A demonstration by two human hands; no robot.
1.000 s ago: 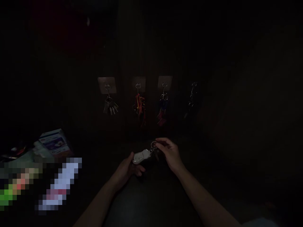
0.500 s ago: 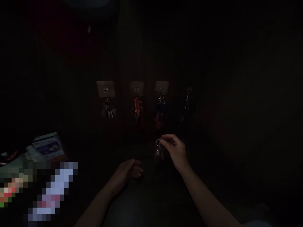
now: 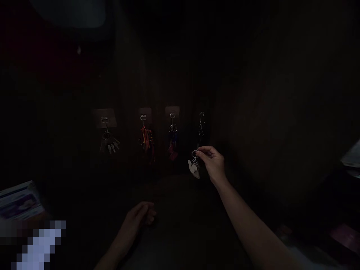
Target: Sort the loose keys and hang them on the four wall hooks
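My right hand [image 3: 209, 159] pinches the metal ring of a keychain [image 3: 194, 168] between thumb and fingertips. Pale flat rounded pieces dangle below the ring, just under the rightmost wall hook. From that hook [image 3: 201, 114] hangs a dark bunch of keys [image 3: 200, 131], close above my right fingertips. My left hand [image 3: 140, 214] rests lower down with its fingers curled in, and nothing shows in it. Further left hang a bunch with blue and pink tags [image 3: 173, 144], one with orange and red cords [image 3: 146, 139], and a bunch of metal keys [image 3: 109, 144].
The scene is very dark. Three hooks sit on pale adhesive plates [image 3: 172, 111]. A purple and white box [image 3: 22, 202] stands at the lower left, beside a blurred-out patch. A pink item [image 3: 345, 237] lies at the lower right.
My right hand has lifted the keychain up towards the rightmost hook, and its pale pieces now face me. My view has turned to the right. The left hand stays curled.
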